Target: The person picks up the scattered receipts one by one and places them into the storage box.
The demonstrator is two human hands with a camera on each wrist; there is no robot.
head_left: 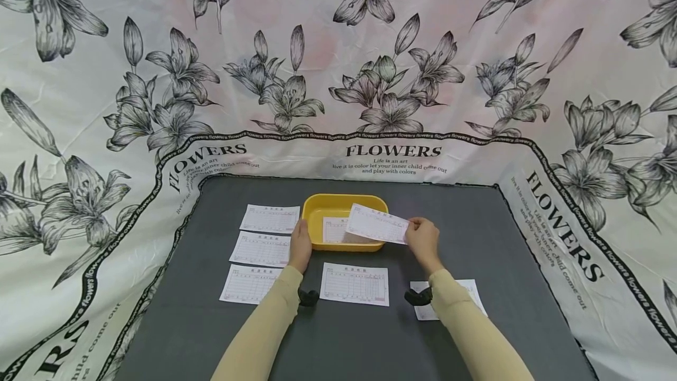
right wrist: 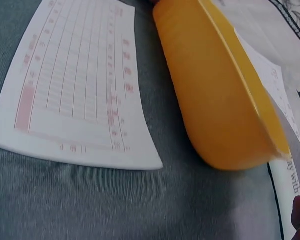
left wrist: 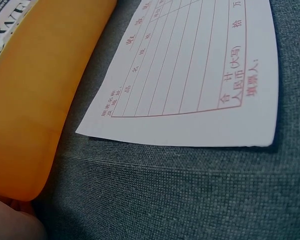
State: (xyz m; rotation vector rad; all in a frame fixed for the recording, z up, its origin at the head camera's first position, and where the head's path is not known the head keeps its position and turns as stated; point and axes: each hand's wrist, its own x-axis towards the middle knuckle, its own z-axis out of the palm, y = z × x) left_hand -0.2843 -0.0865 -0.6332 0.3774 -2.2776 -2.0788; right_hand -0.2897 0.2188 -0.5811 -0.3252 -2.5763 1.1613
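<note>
My left hand [head_left: 300, 246] grips the left end of a shallow yellow tray [head_left: 338, 247]; in the left wrist view a bit of that hand [left wrist: 12, 222] shows at the tray's lower corner. Between thumb and fingers, my right hand [head_left: 423, 244] pinches the right end of a printed receipt slip [head_left: 376, 225], which slants over the tray's right part. Another slip [head_left: 334, 230] lies inside the tray, partly covered by the held one. In the right wrist view the tray's orange-looking wall [right wrist: 215, 100] hides most of the held slip.
Three slips lie in a column at the left: a top one [head_left: 271, 218], a middle one [head_left: 260, 249] and a lower one [head_left: 245, 284]. One more slip [head_left: 354, 284] lies in front of the tray. Under my right forearm is another slip [head_left: 471, 290]. A flower-printed cloth [head_left: 391, 160] borders the dark tabletop [head_left: 365, 340].
</note>
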